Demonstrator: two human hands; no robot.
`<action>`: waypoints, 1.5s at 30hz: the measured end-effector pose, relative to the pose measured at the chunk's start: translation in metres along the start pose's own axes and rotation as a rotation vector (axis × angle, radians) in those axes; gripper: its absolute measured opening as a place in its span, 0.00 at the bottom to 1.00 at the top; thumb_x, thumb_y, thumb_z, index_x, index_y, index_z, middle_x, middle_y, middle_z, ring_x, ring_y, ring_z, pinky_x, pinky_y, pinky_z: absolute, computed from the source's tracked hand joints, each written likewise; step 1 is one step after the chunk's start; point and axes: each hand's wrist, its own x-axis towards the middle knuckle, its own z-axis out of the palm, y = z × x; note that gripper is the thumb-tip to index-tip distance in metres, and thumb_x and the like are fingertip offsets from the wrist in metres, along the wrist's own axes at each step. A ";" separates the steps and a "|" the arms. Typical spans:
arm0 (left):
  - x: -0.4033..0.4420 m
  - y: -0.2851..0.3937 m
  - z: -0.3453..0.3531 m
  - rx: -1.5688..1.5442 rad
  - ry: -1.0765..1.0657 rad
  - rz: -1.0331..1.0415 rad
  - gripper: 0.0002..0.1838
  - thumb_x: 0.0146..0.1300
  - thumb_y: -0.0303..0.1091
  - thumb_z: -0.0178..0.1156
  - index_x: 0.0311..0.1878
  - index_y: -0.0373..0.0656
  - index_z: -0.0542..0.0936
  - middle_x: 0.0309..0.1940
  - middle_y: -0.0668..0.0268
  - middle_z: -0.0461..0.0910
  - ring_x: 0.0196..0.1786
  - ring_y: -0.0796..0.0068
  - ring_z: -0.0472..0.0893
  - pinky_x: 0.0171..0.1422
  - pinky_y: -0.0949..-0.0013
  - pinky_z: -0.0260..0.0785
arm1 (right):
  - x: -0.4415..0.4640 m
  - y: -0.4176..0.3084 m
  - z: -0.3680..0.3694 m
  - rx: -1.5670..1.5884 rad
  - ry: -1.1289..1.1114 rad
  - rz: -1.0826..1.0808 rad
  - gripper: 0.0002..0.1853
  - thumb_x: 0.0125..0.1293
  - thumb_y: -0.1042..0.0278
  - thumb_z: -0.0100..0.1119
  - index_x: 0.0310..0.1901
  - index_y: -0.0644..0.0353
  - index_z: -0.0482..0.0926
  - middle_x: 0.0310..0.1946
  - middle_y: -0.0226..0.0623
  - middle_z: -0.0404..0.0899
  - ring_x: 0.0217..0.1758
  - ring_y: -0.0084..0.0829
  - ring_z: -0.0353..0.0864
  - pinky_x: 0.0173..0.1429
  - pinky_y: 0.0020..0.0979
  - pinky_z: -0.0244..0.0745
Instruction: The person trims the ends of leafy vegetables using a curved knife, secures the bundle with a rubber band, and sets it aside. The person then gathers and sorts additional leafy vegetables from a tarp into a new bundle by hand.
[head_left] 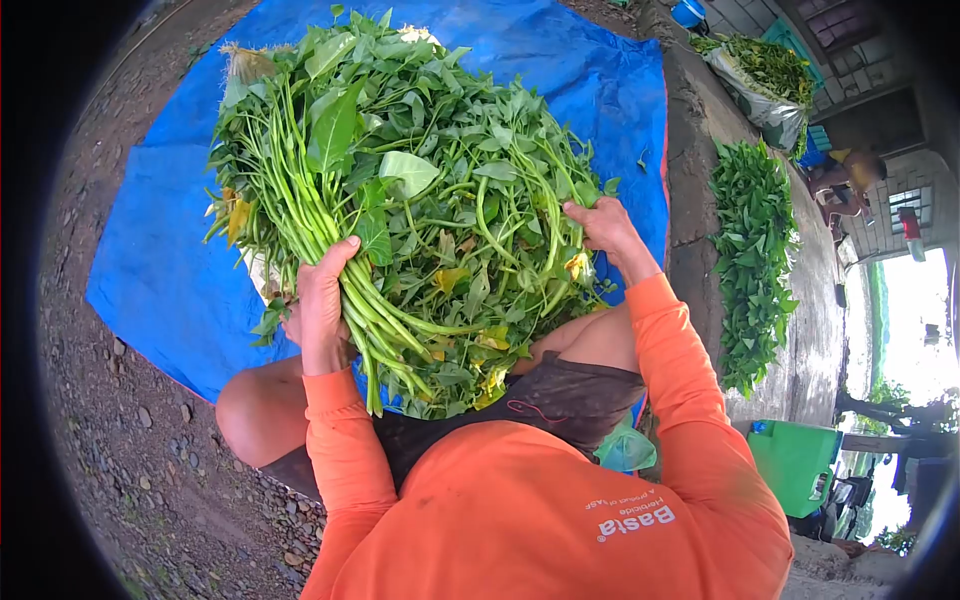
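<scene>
A bunch of long-stemmed leafy greens, much like water spinach, lies across my left hand. My fingers are wrapped round its stems, thumb on top, and the cut ends hang toward my lap. At the right side of a big heap of loose greens, my right hand is closed with fingertips pinched at a green stem. Leaves partly hide those fingertips. Some yellowed leaves show among the heap, which rests on a blue tarp before my crossed legs.
More greens lie in a long row on the concrete at right, with a filled white sack beyond. A green container stands nearer. Another person is in the background. Gravel borders the tarp on the left.
</scene>
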 end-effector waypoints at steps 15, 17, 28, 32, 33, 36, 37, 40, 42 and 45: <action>-0.006 -0.010 0.019 0.033 -0.030 -0.129 0.12 0.65 0.34 0.73 0.44 0.35 0.85 0.32 0.64 0.87 0.28 0.74 0.85 0.32 0.71 0.78 | -0.080 -0.036 -0.060 0.771 -0.368 -0.347 0.46 0.73 0.81 0.64 0.87 0.50 0.52 0.56 0.45 0.84 0.52 0.37 0.89 0.58 0.42 0.89; -0.006 -0.011 0.018 0.062 -0.039 -0.152 0.13 0.64 0.34 0.73 0.45 0.35 0.85 0.32 0.64 0.86 0.27 0.74 0.85 0.31 0.71 0.78 | -0.103 -0.040 -0.055 0.944 -0.298 -0.362 0.42 0.74 0.80 0.64 0.85 0.52 0.58 0.57 0.47 0.85 0.53 0.38 0.91 0.59 0.40 0.90; -0.003 -0.022 0.013 0.089 -0.074 -0.144 0.14 0.64 0.38 0.75 0.43 0.37 0.86 0.28 0.65 0.85 0.25 0.73 0.83 0.29 0.69 0.76 | -0.123 0.026 -0.010 0.523 -0.217 0.026 0.33 0.75 0.74 0.65 0.79 0.65 0.66 0.61 0.43 0.81 0.44 0.31 0.86 0.47 0.34 0.87; -0.007 -0.020 0.019 0.061 -0.058 -0.155 0.13 0.66 0.33 0.73 0.46 0.35 0.84 0.31 0.64 0.87 0.26 0.74 0.85 0.31 0.72 0.80 | -0.112 0.025 -0.044 0.160 0.019 -0.152 0.33 0.72 0.74 0.65 0.78 0.67 0.70 0.54 0.40 0.85 0.44 0.28 0.85 0.45 0.33 0.84; -0.010 -0.016 0.021 0.070 -0.059 -0.167 0.13 0.66 0.33 0.73 0.46 0.34 0.84 0.31 0.63 0.87 0.26 0.74 0.86 0.31 0.72 0.81 | -0.107 0.022 -0.060 0.061 -0.002 -0.151 0.30 0.72 0.74 0.64 0.75 0.67 0.74 0.50 0.37 0.86 0.43 0.27 0.85 0.45 0.32 0.83; -0.012 -0.014 0.021 0.078 -0.069 -0.170 0.13 0.66 0.34 0.73 0.46 0.34 0.84 0.31 0.62 0.87 0.26 0.74 0.86 0.29 0.72 0.80 | -0.093 0.020 -0.084 -0.180 0.126 -0.253 0.20 0.73 0.69 0.65 0.64 0.64 0.85 0.38 0.35 0.89 0.37 0.25 0.84 0.46 0.32 0.83; -0.011 -0.015 0.020 0.077 -0.067 -0.165 0.13 0.66 0.34 0.73 0.46 0.35 0.84 0.31 0.62 0.87 0.26 0.74 0.87 0.29 0.72 0.80 | -0.088 0.019 -0.086 -0.266 0.230 -0.320 0.20 0.73 0.67 0.65 0.64 0.63 0.86 0.38 0.36 0.89 0.37 0.26 0.84 0.46 0.33 0.83; -0.010 -0.015 0.019 0.090 -0.084 -0.151 0.13 0.66 0.35 0.72 0.46 0.35 0.84 0.31 0.62 0.87 0.27 0.75 0.87 0.29 0.73 0.80 | -0.081 0.015 -0.091 -0.331 0.398 -0.533 0.21 0.73 0.61 0.67 0.62 0.62 0.86 0.34 0.41 0.87 0.36 0.27 0.85 0.47 0.36 0.83; -0.010 -0.016 0.019 0.100 -0.088 -0.146 0.13 0.66 0.35 0.72 0.45 0.35 0.85 0.30 0.63 0.87 0.26 0.75 0.86 0.29 0.72 0.79 | -0.065 0.018 -0.090 -0.300 0.395 -0.572 0.21 0.72 0.58 0.69 0.59 0.64 0.87 0.32 0.41 0.86 0.35 0.28 0.85 0.47 0.36 0.82; -0.010 -0.018 0.020 0.102 -0.076 -0.156 0.13 0.66 0.35 0.72 0.44 0.35 0.85 0.29 0.63 0.87 0.25 0.75 0.84 0.30 0.71 0.77 | -0.056 0.015 -0.081 -0.334 0.569 -0.782 0.17 0.72 0.56 0.70 0.49 0.65 0.88 0.30 0.39 0.86 0.32 0.27 0.84 0.45 0.36 0.82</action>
